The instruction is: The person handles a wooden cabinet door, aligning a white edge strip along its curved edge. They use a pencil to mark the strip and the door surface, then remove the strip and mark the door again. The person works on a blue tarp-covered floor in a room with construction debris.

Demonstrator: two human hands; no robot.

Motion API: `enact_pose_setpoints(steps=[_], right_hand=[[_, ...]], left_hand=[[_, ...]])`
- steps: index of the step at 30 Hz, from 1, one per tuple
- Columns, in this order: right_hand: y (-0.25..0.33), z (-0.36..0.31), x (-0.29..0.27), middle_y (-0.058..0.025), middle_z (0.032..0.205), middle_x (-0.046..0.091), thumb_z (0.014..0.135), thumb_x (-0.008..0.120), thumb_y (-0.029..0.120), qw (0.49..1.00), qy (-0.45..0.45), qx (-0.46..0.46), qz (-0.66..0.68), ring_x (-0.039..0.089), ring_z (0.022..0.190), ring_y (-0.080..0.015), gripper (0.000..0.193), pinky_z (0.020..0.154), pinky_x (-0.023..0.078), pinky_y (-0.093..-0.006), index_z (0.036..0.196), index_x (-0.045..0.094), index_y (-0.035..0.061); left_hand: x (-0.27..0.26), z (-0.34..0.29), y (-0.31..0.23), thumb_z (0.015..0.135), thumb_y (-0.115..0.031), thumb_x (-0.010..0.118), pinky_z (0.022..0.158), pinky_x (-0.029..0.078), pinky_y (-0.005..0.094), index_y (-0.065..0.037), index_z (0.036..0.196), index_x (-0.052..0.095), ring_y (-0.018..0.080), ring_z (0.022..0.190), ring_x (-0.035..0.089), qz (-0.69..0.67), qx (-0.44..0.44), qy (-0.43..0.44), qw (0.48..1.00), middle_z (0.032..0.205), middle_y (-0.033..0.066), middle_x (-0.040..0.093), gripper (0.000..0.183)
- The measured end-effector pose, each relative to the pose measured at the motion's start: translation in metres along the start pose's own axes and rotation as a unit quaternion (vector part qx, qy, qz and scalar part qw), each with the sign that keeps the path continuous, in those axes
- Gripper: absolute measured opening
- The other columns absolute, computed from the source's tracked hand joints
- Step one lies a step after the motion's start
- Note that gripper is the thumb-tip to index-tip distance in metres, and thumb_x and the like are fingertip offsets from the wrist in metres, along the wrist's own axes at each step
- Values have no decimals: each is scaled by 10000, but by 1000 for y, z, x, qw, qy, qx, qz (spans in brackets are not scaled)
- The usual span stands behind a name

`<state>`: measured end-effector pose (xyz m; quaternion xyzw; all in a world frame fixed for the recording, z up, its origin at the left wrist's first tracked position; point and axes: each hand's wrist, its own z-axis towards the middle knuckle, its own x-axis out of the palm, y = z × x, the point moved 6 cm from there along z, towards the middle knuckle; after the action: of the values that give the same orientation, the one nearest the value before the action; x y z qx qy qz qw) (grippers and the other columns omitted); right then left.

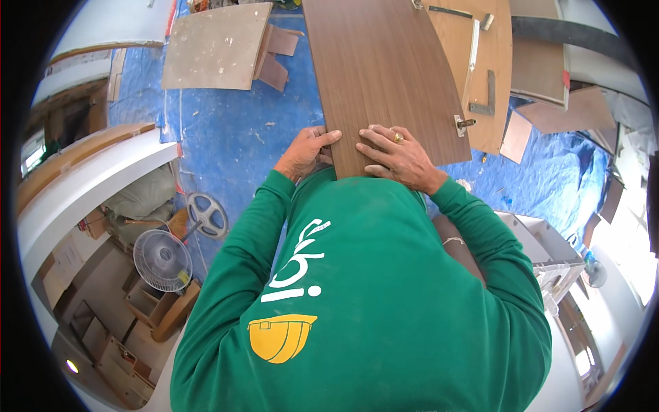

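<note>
A long dark wood-grain panel (pixel 384 75) runs from my chest up to the top of the view. My left hand (pixel 305 152) grips its near left edge, thumb laid on the face. My right hand (pixel 401 158), with a gold ring, lies flat on the panel's near end, fingers spread. A metal hinge (pixel 464 123) sticks out from the panel's right edge. My green long-sleeved shirt (pixel 357 295) fills the lower half and hides the panel's near end.
Blue tarp (pixel 233 137) covers the floor. A grey-brown board (pixel 216 48) and small offcuts lie upper left. A lighter plywood panel (pixel 484 69) with a metal square (pixel 486 96) lies right of the dark panel. A fan (pixel 162 259) and white curved counter (pixel 82 185) stand left.
</note>
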<state>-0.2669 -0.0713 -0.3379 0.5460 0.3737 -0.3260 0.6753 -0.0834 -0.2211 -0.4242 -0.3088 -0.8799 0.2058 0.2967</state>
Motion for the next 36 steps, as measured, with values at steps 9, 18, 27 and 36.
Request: enact_pose_setpoints(steps=[9,18,27,36], right_hand=[[-2,38,-5,-133,1642,605,1110,645,351,999,-23,21,18,530,1556,-309,445,1248,439,-519,1488,721,130],[-62,-67,-53,-232,1529,670,1074,733,270,903,-241,343,-98,622,1424,-400,521,1166,474,-517,1505,659,-12],[-161,-254,48,-230,1435,718,1111,750,304,551,-429,608,379,669,1333,-337,580,1158,513,-463,1533,627,-73],[-168,-261,100,-176,1345,749,1099,774,216,484,-377,605,507,753,1181,-266,555,992,640,-426,1510,598,-115]], left_hand=[[-11,4,6,1098,-322,752,917,697,451,70,1421,671,267,1065,816,-10,17,-2,1000,1260,173,795,515],[-7,4,-6,1079,-323,781,926,700,458,104,1417,662,290,1058,822,16,10,-3,1000,1270,214,791,557],[-13,15,-1,1084,-316,776,973,687,466,109,1442,640,294,1105,811,6,-9,12,1000,1292,222,780,571],[-29,47,55,991,-254,898,991,637,400,92,1445,648,265,1168,775,101,-68,-102,987,1333,195,767,623]])
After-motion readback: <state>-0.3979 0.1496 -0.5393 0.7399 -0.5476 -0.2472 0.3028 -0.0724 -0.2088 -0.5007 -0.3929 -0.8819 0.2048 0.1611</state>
